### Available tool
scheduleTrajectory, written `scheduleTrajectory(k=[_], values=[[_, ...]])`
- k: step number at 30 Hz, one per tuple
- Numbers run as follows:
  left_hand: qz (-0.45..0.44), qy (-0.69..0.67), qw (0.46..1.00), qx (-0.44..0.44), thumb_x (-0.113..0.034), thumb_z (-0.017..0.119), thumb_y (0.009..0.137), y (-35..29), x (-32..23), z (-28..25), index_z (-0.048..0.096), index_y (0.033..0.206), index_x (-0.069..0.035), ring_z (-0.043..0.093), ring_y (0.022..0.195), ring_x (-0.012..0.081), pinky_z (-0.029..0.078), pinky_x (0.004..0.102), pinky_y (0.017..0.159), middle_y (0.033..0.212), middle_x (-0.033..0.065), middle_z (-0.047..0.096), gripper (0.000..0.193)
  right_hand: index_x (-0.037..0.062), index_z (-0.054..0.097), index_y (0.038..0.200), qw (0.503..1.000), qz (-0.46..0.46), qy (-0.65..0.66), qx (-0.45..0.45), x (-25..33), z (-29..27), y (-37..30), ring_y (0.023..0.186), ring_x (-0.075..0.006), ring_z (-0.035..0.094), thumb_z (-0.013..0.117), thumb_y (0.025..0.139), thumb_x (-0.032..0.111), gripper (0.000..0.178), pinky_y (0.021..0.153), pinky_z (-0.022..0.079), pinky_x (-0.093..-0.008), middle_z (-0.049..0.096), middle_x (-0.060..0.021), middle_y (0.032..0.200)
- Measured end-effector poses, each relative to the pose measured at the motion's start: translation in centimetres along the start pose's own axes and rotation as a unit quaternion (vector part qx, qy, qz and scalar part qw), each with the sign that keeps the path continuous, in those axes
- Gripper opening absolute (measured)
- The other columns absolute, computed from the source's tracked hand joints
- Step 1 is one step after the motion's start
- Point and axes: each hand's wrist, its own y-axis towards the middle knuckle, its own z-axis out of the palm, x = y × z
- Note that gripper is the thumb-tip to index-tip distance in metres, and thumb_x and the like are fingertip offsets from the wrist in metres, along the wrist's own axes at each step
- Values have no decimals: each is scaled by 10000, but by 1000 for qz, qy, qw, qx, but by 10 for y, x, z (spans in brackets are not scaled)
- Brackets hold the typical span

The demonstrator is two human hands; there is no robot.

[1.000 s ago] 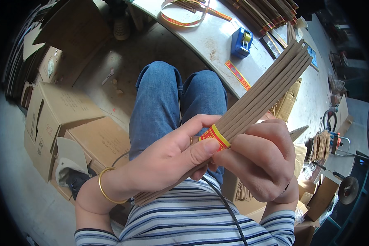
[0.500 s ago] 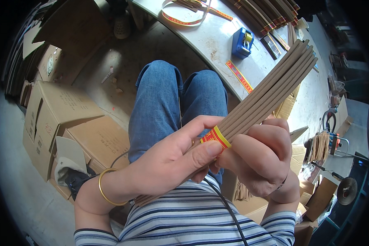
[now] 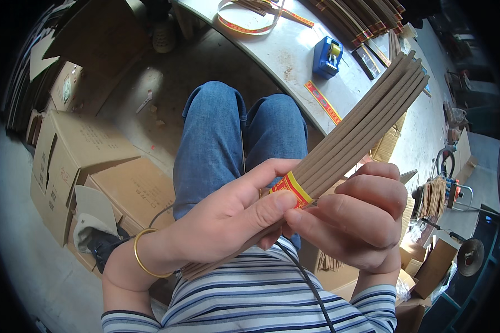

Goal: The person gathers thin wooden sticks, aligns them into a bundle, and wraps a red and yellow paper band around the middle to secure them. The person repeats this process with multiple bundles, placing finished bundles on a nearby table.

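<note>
From my end of the head camera feed, the left hand is clamped around a bundle of incense sticks, its thumb pressing on the red and yellow paper band that wraps them. The bundle slants across the lap, above the striped shirt and jeans, its far end up to the right.

Compared with half a second ago, I see the right hand shifted slightly to the right and loosened from its tighter fist, so more of the band's right end shows. Its fingers are curled close together, thumb and forefinger tips at that end; I cannot tell whether they pinch the paper. The left hand's grip looks unchanged.

On the table, the blue tape dispenser and a loose red and yellow strip lie as they did.
</note>
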Motion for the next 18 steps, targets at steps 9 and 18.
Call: scheduleTrajectory(k=[9, 18], values=[[-7, -21, 1000, 8, -289, 441, 1053, 0, 4, -1, 312, 1452, -47, 476, 798, 32, 435, 183, 683, 1017, 13, 548, 484, 357, 643, 929, 1000, -23, -4, -4, -1, -2, 9, 846, -106, 527, 887, 656, 219, 391, 699, 474, -315, 495, 109, 1023], [-4, -27, 999, 20, -300, 453, 1049, 1, 3, -1, 328, 1439, -49, 491, 845, 47, 447, 191, 691, 1023, 30, 546, 481, 309, 676, 957, 1000, 4, 26, 11, -7, -9, 8, 916, -151, 532, 854, 607, 266, 396, 749, 492, -332, 505, 61, 976]])
